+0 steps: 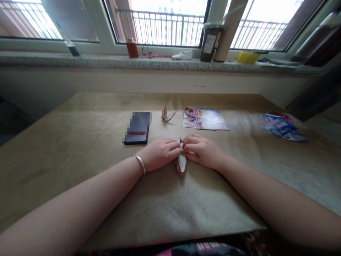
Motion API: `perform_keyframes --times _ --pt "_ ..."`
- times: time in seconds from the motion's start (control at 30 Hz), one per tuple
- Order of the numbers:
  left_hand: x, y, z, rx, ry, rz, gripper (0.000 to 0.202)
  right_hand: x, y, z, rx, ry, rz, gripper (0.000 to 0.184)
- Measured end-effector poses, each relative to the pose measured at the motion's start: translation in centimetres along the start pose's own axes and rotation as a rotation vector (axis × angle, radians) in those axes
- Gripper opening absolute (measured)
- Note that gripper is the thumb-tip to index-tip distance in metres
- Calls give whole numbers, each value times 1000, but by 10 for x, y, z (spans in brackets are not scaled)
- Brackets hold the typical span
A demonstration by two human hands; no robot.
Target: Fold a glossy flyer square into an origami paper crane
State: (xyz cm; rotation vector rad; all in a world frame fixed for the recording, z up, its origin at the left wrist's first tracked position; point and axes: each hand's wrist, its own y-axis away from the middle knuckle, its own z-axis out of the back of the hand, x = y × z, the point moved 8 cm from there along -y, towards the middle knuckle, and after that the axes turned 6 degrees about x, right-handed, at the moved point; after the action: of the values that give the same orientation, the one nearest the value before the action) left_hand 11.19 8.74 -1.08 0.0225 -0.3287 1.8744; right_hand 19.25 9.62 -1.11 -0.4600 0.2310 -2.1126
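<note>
A small folded piece of printed paper (182,163), white with red at its tip, is held low over the table between my two hands. My left hand (161,153), with a silver bangle at the wrist, pinches it from the left. From the right, my right hand (201,149) has its fingers closed on the same paper. The fingers hide the paper's upper middle part. Beyond my hands stands a small folded paper figure (167,114) in white, red and yellow, its points sticking up.
A phone (137,128) lies left of the paper figure. Printed leaflets (210,119) are stacked behind my right hand, and more blue leaflets (283,127) lie far right. The granite windowsill (98,63) holds a red container (132,48) and a dark lidded jar (210,42).
</note>
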Motion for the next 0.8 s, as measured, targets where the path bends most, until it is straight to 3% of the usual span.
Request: perform_keyframes --times 0.27,0.47,0.8 --pt "4 1 0 42 93 52 23 6 3 0 80 255 7 23" --pt "3 5 0 77 149 53 21 8 4 -4 162 273 24 24" --pt "-2 7 -3 93 94 56 18 15 5 -1 144 307 67 28"
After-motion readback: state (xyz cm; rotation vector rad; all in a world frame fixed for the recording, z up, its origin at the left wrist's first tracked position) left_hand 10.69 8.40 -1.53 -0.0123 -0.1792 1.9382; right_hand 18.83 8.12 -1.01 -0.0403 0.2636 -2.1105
